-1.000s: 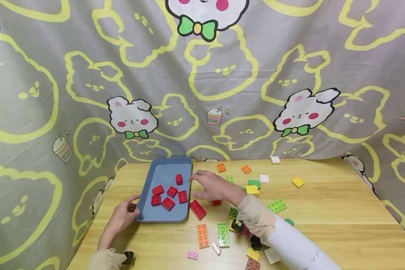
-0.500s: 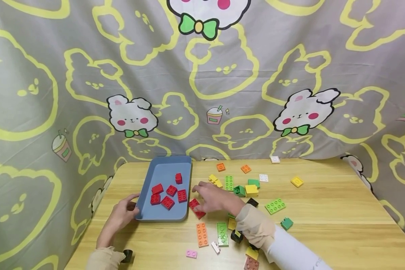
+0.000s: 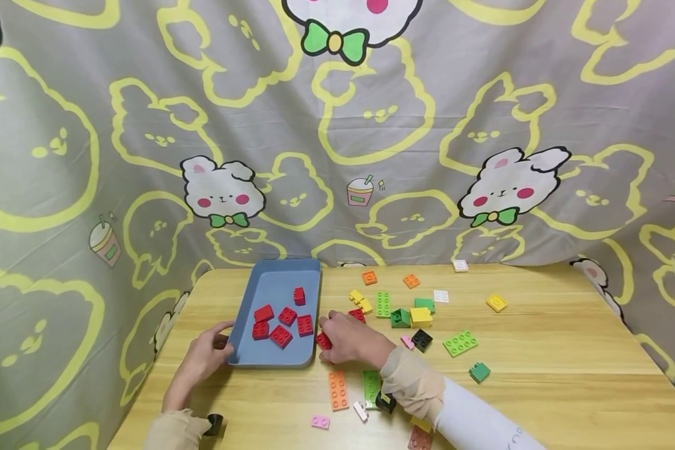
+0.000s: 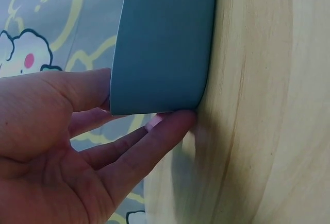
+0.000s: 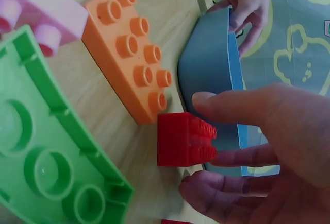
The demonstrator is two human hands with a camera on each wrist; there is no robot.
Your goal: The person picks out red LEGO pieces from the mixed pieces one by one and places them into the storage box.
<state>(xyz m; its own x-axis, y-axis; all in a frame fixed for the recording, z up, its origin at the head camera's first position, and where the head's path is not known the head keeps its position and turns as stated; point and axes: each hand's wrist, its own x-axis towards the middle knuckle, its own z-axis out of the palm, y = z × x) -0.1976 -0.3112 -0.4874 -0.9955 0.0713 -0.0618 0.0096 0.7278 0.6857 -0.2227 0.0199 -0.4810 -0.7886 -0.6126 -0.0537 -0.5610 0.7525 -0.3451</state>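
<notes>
A blue tray (image 3: 274,284) with several red bricks (image 3: 281,337) inside stands on the left of the table. My left hand (image 3: 205,355) holds its near left corner; in the left wrist view the thumb is at the rim and the fingers are against the outer wall. Just right of the tray, my right hand (image 3: 349,337) reaches around a long red brick (image 5: 174,139) on the table. In the right wrist view the thumb is extended above one side of it, with the fingers along the other. From the head, the hand covers most of this brick.
An orange brick (image 3: 338,390), a light green brick (image 5: 56,157) and a pink brick (image 3: 320,422) lie nearer the front. Several yellow, green, black and white pieces are spread to the right. Another red brick (image 3: 357,315) lies behind the right hand. A patterned curtain (image 3: 371,137) hangs behind the table.
My right hand has come from beside the tray's right edge toward the front, over the long red brick. Yellow and red pieces behind it now show. The left hand stays at the tray.
</notes>
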